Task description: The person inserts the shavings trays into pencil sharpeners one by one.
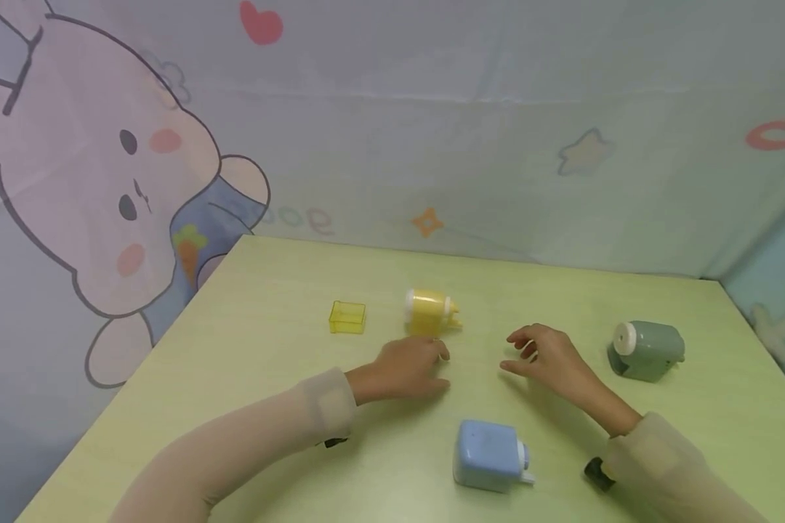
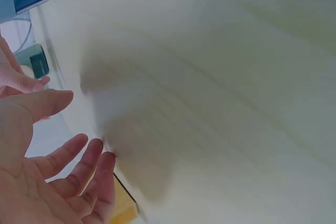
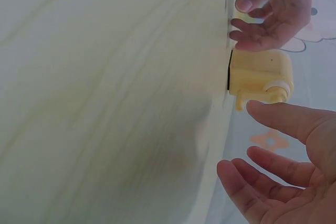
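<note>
nearest on a pale table (image 1: 268,319), a blue sharpener (image 1: 487,454); past it, left hand (image 1: 407,367) and right hand (image 1: 549,359), facing across a gap, both empty, fingers loosely bent, thumbs wide; farther right, a green sharpener (image 1: 655,349); just beyond the left hand, a yellow sharpener (image 1: 427,306), left of it a clear yellow box (image 1: 347,327); behind, a printed curtain (image 1: 399,145).

A pale cloth backdrop (image 1: 392,160) with a cartoon animal (image 1: 105,196) hangs behind the yellowish table (image 1: 268,312).

Cartoon-printed cloth (image 1: 392,145) hung behind a pale table (image 1: 288,290) suggests a makeshift, curtained-off indoor space.
</note>
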The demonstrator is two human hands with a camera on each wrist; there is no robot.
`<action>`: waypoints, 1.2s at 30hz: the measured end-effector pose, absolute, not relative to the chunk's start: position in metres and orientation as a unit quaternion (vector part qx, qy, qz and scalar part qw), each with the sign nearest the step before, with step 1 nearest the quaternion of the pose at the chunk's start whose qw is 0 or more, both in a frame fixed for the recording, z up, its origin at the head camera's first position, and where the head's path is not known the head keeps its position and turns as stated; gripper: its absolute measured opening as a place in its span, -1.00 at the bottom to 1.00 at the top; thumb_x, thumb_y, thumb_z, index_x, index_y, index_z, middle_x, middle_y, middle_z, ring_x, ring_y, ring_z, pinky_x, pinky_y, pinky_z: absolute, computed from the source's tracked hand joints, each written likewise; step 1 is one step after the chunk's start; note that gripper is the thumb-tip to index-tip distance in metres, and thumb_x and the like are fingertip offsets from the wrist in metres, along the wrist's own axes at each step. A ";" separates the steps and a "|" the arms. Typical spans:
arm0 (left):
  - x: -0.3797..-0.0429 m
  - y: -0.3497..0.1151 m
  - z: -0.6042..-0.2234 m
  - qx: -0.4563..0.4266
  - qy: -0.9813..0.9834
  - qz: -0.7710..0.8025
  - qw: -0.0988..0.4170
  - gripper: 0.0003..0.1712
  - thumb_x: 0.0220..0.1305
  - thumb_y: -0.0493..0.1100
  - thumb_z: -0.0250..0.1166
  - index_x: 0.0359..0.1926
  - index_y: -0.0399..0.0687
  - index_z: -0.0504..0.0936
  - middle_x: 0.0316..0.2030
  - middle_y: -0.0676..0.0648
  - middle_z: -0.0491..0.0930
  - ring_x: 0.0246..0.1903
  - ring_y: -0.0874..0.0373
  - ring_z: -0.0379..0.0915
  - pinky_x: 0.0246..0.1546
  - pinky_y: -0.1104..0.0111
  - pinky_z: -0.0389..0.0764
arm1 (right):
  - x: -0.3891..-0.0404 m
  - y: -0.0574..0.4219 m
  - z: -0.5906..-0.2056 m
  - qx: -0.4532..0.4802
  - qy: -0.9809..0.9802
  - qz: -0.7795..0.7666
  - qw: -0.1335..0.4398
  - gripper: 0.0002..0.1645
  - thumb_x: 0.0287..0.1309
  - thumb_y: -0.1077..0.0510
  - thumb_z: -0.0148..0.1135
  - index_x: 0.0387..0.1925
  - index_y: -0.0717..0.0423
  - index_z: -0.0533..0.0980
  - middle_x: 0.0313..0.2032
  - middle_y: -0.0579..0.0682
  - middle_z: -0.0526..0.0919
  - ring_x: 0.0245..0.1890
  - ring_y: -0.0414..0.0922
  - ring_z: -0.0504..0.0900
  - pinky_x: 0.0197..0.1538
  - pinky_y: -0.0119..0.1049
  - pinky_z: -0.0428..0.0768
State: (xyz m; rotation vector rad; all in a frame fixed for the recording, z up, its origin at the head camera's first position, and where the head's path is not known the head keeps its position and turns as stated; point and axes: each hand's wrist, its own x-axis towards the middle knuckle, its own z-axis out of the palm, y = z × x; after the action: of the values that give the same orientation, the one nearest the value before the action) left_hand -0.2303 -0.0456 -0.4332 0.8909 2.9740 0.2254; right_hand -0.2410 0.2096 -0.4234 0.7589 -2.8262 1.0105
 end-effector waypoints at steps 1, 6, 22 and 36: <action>-0.230 -0.049 -0.434 0.284 0.956 0.077 0.016 -0.55 0.07 0.18 0.26 -0.05 0.11 0.53 -0.23 0.14 0.49 -0.27 0.27 0.38 -0.55 0.39 0.40 | -0.242 0.209 -0.423 0.244 -0.913 0.327 0.021 -0.53 -0.09 0.10 0.40 -0.16 0.28 0.49 -0.27 0.13 0.55 -0.36 -0.06 0.53 -0.36 -0.23 0.53; -0.230 -0.064 -0.437 0.268 0.959 0.094 0.024 -0.56 0.07 0.17 0.26 -0.05 0.11 0.53 -0.22 0.15 0.50 -0.23 0.24 0.38 -0.49 0.38 0.42 | -0.244 0.207 -0.424 0.245 -0.914 0.324 0.019 -0.53 -0.09 0.09 0.40 -0.16 0.28 0.50 -0.26 0.13 0.56 -0.36 -0.06 0.54 -0.36 -0.21 0.53; -0.218 -0.108 -0.431 0.228 0.967 0.113 0.022 -0.60 0.06 0.16 0.25 -0.11 0.11 0.56 -0.27 0.14 0.45 -0.34 0.28 0.35 -0.55 0.39 0.40 | -0.251 0.203 -0.429 0.246 -0.909 0.337 0.009 -0.53 -0.11 0.11 0.41 -0.17 0.28 0.50 -0.24 0.12 0.56 -0.36 -0.08 0.53 -0.34 -0.22 0.53; -0.213 -0.140 -0.428 0.167 0.974 0.146 0.035 -0.63 0.04 0.14 0.31 -0.19 0.07 0.58 -0.27 0.14 0.50 -0.31 0.29 0.37 -0.40 0.35 0.44 | -0.260 0.196 -0.429 0.263 -0.905 0.334 0.018 -0.50 -0.11 0.12 0.41 -0.13 0.28 0.48 -0.29 0.11 0.55 -0.37 -0.07 0.54 -0.33 -0.21 0.53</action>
State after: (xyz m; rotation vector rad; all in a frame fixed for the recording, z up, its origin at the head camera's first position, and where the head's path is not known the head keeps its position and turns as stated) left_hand -0.2130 -0.1397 -0.4282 0.5138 2.9944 0.4480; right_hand -0.2600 0.1959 -0.4291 0.8160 -2.8120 1.0364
